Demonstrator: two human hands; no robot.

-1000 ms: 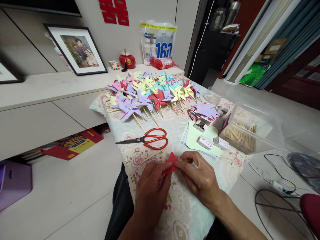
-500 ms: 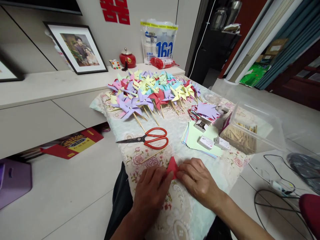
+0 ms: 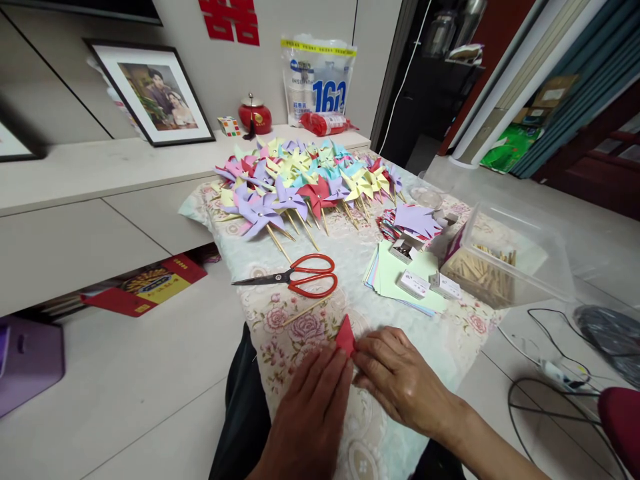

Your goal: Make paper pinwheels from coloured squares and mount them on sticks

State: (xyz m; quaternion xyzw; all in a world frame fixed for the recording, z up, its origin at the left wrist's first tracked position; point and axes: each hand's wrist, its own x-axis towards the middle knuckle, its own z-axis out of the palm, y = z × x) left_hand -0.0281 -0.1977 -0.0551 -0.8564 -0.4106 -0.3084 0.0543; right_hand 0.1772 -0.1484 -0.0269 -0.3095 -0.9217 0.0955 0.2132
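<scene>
Low in the frame's centre, our left hand (image 3: pixel 313 407) lies flat and our right hand (image 3: pixel 395 380) pinches the red paper (image 3: pixel 345 335), pressing its fold against the floral cloth (image 3: pixel 350 267).

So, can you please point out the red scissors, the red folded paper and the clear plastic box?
red scissors (image 3: pixel 300 275): head view, near the pivot, where blades meet handles.
red folded paper (image 3: pixel 345 335): head view, on its exposed tip above both hands.
clear plastic box (image 3: pixel 520 257): head view, on its transparent side wall.
</scene>
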